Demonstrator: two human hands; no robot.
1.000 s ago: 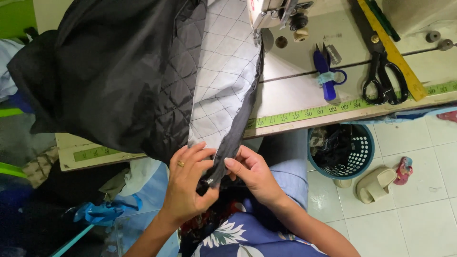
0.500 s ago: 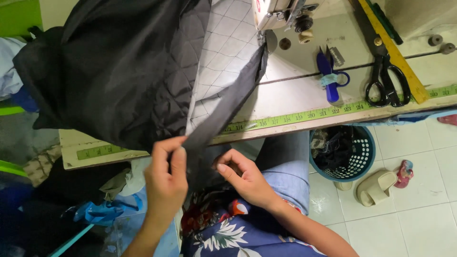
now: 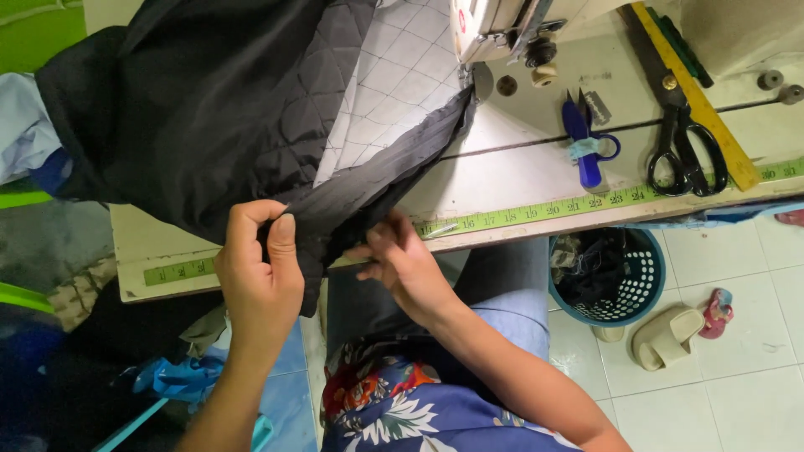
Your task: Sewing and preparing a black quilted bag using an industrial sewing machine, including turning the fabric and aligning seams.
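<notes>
A black quilted garment [image 3: 209, 109] with a white quilted lining [image 3: 394, 92] lies over the sewing table [image 3: 519, 167] and runs toward the sewing machine [image 3: 502, 25]. My left hand [image 3: 258, 272] pinches the black hem edge at the table's front. Just to its right, my right hand [image 3: 402, 264] grips the same dark strip of fabric from below. The strip stretches taut from both hands up to the machine's needle area.
Blue thread snips [image 3: 586, 142], black scissors [image 3: 682, 138] and a yellow ruler [image 3: 695, 92] lie on the table's right side. A green tape measure [image 3: 569, 208] lines the front edge. A teal basket of scraps [image 3: 607, 276] and sandals [image 3: 666, 335] sit on the tiled floor.
Both hands have risen from my lap to the table's front edge and spread apart along the hem. The fabric strip is now pulled straighter toward the machine.
</notes>
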